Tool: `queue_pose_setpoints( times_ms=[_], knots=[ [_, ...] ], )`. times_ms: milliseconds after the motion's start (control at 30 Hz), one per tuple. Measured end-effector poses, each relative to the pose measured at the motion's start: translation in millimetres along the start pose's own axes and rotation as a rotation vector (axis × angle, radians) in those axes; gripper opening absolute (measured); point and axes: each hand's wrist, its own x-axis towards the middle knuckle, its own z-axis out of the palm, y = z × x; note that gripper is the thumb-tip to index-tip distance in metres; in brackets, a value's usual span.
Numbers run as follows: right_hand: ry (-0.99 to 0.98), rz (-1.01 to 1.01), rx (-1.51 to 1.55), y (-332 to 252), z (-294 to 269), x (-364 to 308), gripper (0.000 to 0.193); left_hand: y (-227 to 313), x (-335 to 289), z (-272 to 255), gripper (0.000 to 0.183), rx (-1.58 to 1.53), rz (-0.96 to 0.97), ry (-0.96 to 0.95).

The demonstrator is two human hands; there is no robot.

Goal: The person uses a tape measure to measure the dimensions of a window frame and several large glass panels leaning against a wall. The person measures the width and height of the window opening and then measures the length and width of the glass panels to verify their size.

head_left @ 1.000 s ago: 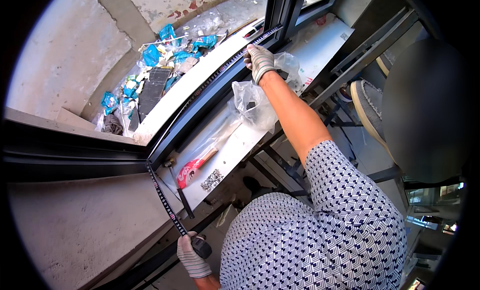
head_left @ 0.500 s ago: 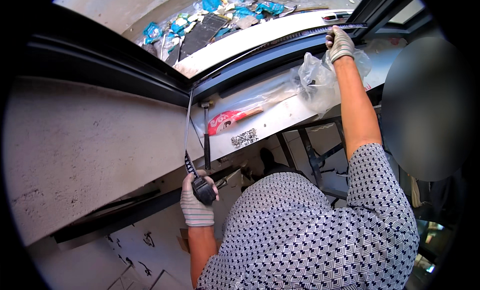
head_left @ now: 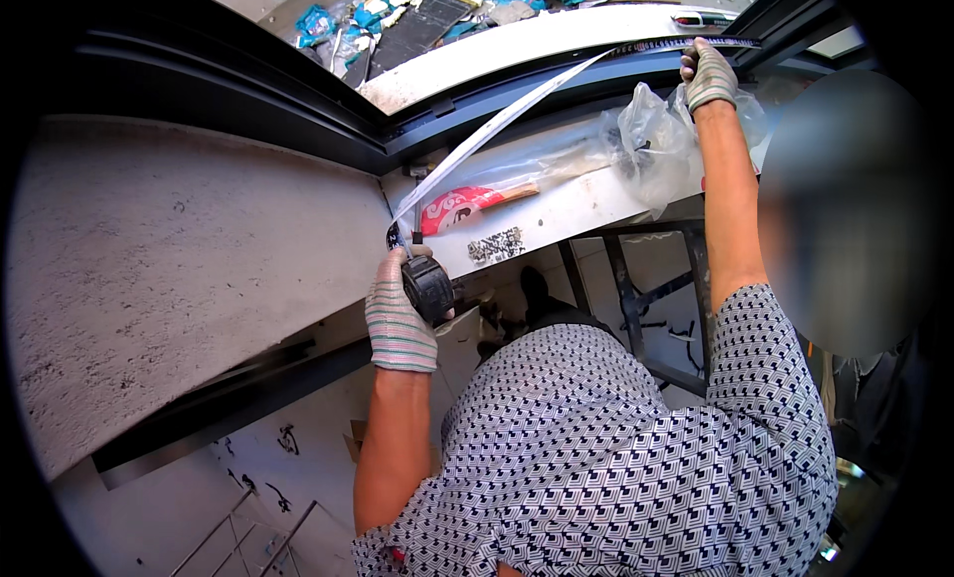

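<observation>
Rough concrete ledge (head_left: pixel 179 259) takes up most of the left side, pitted all over and running up to a dark window frame (head_left: pixel 248 90). Below it there's a pale floor with black scraps (head_left: pixel 288 438) scattered around and a thin wire rack (head_left: pixel 243 537) down near the bottom edge.

Moving right, the left hand (head_left: pixel 402 324), in a striped knit glove, is wrapped around the black case of a tape measure (head_left: pixel 428 287), right by the ledge corner. Behind that is a hammer (head_left: pixel 417 237), mostly covered by the tape, so you only get bits of it. Outside the window, up top, sits a heap of rubble (head_left: pixel 427 25) with blue plastic mixed in.

Next, a red and white wrapper (head_left: pixel 459 209) with a wooden piece poking out of its right end, lying on the white inner sill (head_left: pixel 571 207). Tape-wise, the blade (head_left: pixel 507 115) leaves the case showing its pale back, slants up across the sill, then turns its dark marked face along the frame at upper right.

Further over, a crumpled clear bag (head_left: pixel 651 145) is on the sill, and just above it the right hand (head_left: pixel 711 78), same kind of glove, has its fingers closed on the blade near the far end. Past that forearm it's just a big blurred patch, can't make it out.
</observation>
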Motion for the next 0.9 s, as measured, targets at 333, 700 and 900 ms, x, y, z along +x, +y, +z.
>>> queue_pose_setpoints(
  times_ms=[333, 700, 900],
  knots=[
    [-0.008, -0.032, 0.024, -11, 1, 7, 0.013, -15, -82, -86, 0.023, 1.211, 0.418, 0.134],
    [0.006, -0.064, 0.034, -5, 15, -28, 0.015, -24, -128, -147, 0.028, 1.036, 0.209, 0.195],
    [0.023, -0.078, 0.032, 4, 7, -9, 0.014, -24, -79, -84, 0.03, 0.823, 0.359, 0.17]
  ],
)
